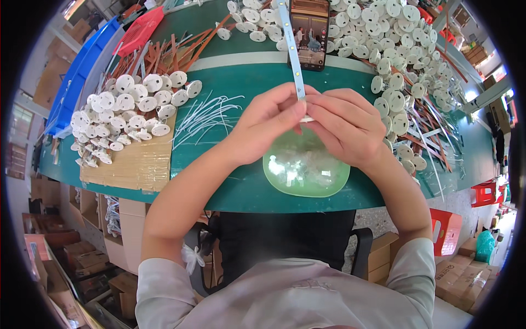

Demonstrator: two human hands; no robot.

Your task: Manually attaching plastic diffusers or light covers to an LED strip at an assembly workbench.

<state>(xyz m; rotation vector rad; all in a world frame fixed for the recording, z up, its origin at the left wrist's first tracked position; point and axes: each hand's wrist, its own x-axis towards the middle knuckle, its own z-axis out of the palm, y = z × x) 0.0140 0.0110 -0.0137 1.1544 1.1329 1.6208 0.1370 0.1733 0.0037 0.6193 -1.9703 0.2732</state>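
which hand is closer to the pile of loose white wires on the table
Left. The left hand is just right of the white wires; the right hand sits farther right, beyond it.

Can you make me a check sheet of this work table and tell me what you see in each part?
Surface: green table, with a sheet of brown cardboard at the left.
Job's things: thin white strip with small square chips, pinched at its near end by both hands; pale green bowl of small clear parts under them.
Clutter: white round discs piled left, more discs upper right, brown sticks, a phone lying flat.
Grippers: left hand and right hand meet fingertips on the strip.
Cables: loose white wires beside the cardboard.
Surroundings: blue bin, red basket, cardboard boxes on the floor.
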